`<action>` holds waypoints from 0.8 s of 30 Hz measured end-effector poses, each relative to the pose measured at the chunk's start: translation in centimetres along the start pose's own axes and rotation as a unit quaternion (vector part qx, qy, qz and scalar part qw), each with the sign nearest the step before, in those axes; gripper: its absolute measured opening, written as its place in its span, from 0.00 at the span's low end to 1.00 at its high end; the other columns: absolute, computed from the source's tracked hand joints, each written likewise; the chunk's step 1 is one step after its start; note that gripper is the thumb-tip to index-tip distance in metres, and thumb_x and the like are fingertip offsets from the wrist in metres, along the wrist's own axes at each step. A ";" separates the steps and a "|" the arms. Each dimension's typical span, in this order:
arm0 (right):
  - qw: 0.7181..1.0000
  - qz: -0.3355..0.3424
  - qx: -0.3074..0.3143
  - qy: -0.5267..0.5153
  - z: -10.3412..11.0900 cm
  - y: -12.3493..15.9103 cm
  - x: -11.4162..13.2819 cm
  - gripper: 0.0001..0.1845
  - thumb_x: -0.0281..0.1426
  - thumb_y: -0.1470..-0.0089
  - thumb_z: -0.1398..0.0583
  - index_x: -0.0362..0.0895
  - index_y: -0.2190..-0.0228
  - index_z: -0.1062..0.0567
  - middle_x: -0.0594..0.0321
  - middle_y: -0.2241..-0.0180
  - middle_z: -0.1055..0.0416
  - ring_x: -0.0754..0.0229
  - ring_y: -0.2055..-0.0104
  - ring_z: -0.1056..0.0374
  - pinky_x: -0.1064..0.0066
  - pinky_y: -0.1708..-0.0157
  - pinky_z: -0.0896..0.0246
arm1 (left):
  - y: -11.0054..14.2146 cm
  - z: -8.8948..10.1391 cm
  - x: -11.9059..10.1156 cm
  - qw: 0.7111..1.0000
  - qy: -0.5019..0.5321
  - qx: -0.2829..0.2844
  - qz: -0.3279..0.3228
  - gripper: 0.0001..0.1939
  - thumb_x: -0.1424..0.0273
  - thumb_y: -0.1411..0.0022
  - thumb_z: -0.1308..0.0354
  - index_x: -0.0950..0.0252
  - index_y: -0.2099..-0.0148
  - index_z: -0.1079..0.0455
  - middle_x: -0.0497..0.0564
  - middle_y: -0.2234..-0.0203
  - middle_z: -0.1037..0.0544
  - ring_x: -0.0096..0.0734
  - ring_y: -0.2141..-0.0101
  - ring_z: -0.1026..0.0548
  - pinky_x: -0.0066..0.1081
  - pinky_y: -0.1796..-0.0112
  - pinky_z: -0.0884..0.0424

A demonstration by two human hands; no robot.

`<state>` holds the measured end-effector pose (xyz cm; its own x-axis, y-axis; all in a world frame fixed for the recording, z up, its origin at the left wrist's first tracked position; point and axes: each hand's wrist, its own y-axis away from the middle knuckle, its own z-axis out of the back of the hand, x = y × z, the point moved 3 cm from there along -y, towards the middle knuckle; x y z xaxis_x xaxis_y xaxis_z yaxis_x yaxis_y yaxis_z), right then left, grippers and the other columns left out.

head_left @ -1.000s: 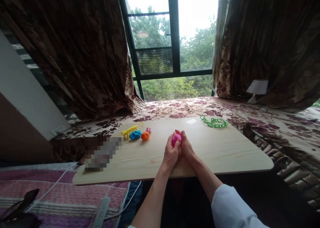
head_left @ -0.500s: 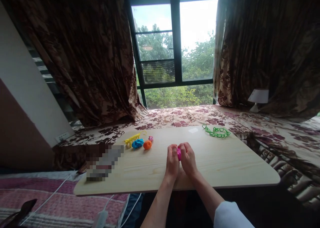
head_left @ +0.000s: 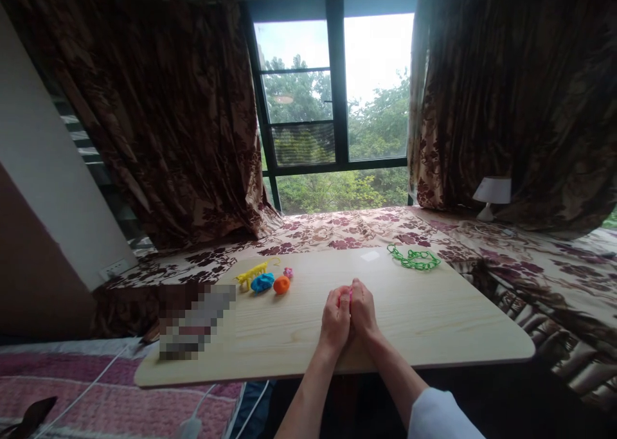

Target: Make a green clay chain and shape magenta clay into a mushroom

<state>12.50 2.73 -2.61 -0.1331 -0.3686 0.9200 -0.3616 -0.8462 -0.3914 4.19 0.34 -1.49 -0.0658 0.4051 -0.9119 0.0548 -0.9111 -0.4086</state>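
My left hand (head_left: 336, 313) and my right hand (head_left: 362, 307) are closed together over the near middle of the table. Pressed between them is a lump of pink modelling clay (head_left: 351, 292), mostly hidden, with only a sliver showing between the fingers. Off to the left on the tabletop lie an orange clay ball (head_left: 281, 285), a blue clay lump (head_left: 262, 282) and a small pink piece (head_left: 288, 272). Behind the blue lump is a yellow piece (head_left: 251, 273) with short legs and a thin curled strand.
The pale wooden table (head_left: 434, 323) has rounded corners. A green linked chain (head_left: 414, 259) lies at its back right, near a small white patch (head_left: 370, 256). A pixelated item (head_left: 195, 326) covers the left end. Beyond stand a white lamp (head_left: 492, 191) and a window.
My hands have closed tighter around the pink clay, which now shows less. The whole view has shifted slightly; the other pieces stay in place on the table.
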 end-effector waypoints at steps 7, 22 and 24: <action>1.000 0.015 -0.008 0.020 -0.3 -0.2 -0.1 0.15 0.40 0.46 0.50 0.46 0.64 0.30 0.56 0.61 0.33 0.54 0.59 0.37 0.63 0.57 0.43 | -0.2 0.5 -0.4 0.990 0.117 0.022 0.075 0.18 0.57 0.47 0.46 0.63 0.59 0.29 0.52 0.62 0.23 0.36 0.60 0.27 0.32 0.57 0.33; 0.992 0.025 0.090 -0.087 -1.3 0.8 1.0 0.18 0.38 0.42 0.53 0.45 0.55 0.33 0.57 0.54 0.34 0.58 0.51 0.39 0.66 0.50 0.46 | -1.9 0.6 2.2 0.972 0.149 -0.106 0.148 0.20 0.52 0.48 0.47 0.65 0.72 0.31 0.45 0.86 0.30 0.27 0.82 0.31 0.26 0.78 0.35; 0.994 0.061 0.049 -0.071 -0.7 0.8 1.9 0.16 0.37 0.42 0.53 0.44 0.60 0.30 0.57 0.57 0.34 0.58 0.54 0.38 0.67 0.52 0.45 | -2.1 0.4 2.2 0.969 0.171 -0.088 0.158 0.23 0.50 0.47 0.49 0.67 0.67 0.30 0.46 0.83 0.29 0.28 0.80 0.29 0.27 0.75 0.33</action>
<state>11.37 1.63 -1.19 -0.0356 -0.5158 0.8560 -0.2580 -0.8227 -0.5065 3.51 3.10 -2.62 0.3139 0.1384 -0.9393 0.1903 -0.9784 -0.0806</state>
